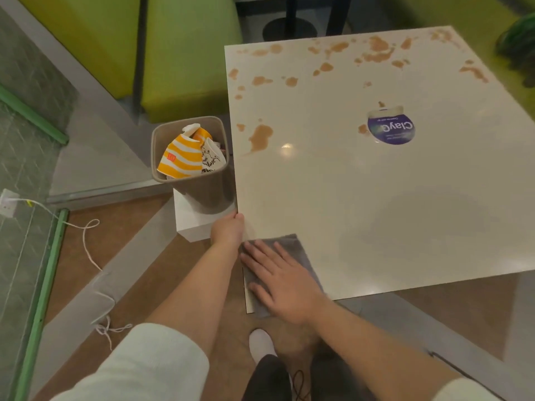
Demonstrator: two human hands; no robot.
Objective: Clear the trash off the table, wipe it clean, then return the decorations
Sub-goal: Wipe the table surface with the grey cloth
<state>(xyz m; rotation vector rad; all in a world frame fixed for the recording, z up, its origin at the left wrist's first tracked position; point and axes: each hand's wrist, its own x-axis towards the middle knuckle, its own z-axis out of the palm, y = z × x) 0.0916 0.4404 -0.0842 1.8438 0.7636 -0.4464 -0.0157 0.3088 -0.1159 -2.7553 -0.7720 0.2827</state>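
The right hand (pixel 285 280) lies nearest, fingers spread flat on the grey cloth (pixel 285 246) at the desk's (pixel 376 198) near left corner; the left hand (pixel 228 230) curls round the edge; the cloth looks soft, light, best pressed under the palm; brown stains (pixel 260 136) remain.

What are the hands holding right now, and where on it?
Left hand grips the table at its near-left edge. Right hand presses flat on the grey cloth, not gripping it.
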